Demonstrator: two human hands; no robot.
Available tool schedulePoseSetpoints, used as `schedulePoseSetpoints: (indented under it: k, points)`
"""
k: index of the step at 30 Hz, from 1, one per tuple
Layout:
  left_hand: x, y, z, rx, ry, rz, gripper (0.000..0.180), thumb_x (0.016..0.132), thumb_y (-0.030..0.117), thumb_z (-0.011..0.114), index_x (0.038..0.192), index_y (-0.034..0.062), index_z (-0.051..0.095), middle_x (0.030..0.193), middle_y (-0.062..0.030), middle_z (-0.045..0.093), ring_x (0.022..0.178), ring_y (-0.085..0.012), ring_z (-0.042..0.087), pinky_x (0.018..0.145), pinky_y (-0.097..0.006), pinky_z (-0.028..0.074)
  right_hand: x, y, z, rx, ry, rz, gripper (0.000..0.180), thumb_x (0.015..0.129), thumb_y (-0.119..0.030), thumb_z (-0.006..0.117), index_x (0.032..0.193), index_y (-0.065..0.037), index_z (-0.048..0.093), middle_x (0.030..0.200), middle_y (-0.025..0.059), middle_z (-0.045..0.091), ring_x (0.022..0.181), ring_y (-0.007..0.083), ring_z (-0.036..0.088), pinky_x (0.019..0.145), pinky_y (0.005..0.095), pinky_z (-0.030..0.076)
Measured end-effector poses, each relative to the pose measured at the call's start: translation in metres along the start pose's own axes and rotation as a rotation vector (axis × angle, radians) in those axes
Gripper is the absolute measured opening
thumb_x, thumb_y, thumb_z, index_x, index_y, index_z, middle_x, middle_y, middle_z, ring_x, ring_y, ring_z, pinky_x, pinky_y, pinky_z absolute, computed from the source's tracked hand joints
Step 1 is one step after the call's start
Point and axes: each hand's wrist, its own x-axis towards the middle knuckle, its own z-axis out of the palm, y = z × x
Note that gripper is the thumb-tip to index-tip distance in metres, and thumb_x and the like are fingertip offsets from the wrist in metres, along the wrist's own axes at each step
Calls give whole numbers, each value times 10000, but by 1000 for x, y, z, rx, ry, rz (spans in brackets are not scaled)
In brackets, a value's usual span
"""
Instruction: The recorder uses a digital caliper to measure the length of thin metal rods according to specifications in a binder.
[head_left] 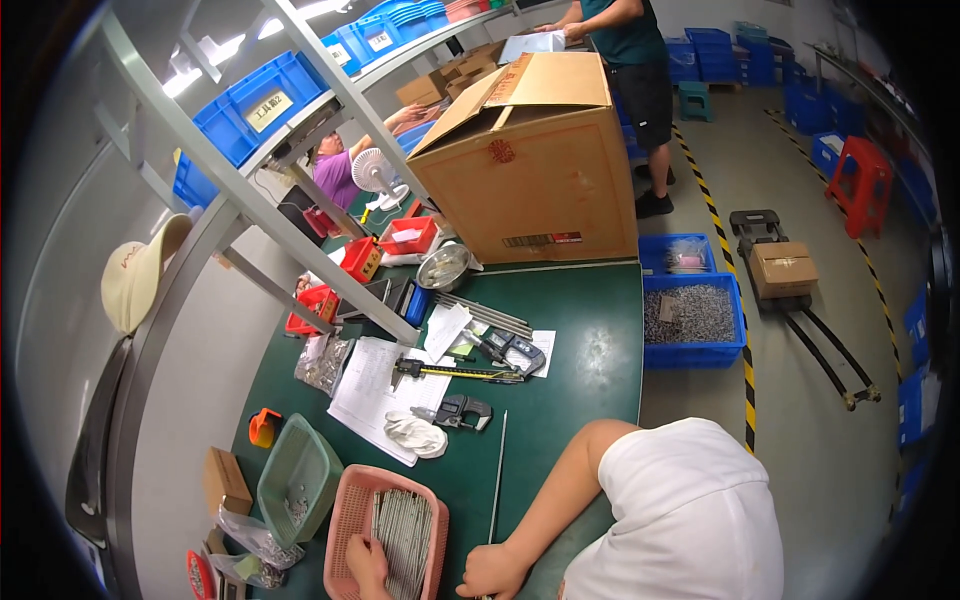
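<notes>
My left hand (368, 562) is inside a pink plastic basket (338, 500), its fingers curled at the left side of a bundle of thin metal rods (402, 535). Whether a rod is between those fingers is hidden. To the right of the basket, my right hand (495, 570) is closed at the near end of one long, thin metal rod (499, 465). This rod points away from me over the green tabletop (590, 370). Left of the pink basket stands a green plastic basket (322, 468) with small parts in its bottom.
Beyond the baskets lie a white cloth (416, 434), a digital micrometer (462, 411), a caliper (455, 371) and paper sheets (365, 395). A large cardboard box (530, 180) stands at the table's far end. Blue bins (690, 355) sit on the floor at right. Two other people work farther back.
</notes>
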Motion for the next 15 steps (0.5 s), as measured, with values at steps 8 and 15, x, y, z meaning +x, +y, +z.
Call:
schedulePoseSetpoints:
  k: [8,15]
  points:
    - [-6,8,-8,-156,27,-2,151,768,100,581,808,-17,494,816,-185,513,752,-328,523,698,-410,419,1,-3,-12,2,-113,15,272,678,-267,628,797,-36,548,593,141,581,540,337,581,448,429,446]
    - [-9,12,-6,-107,72,33,168,745,85,605,794,-6,473,814,-176,494,781,-344,499,717,-423,398,0,-2,-4,-26,-124,57,385,592,-280,613,809,16,498,612,150,592,601,355,597,534,444,480]
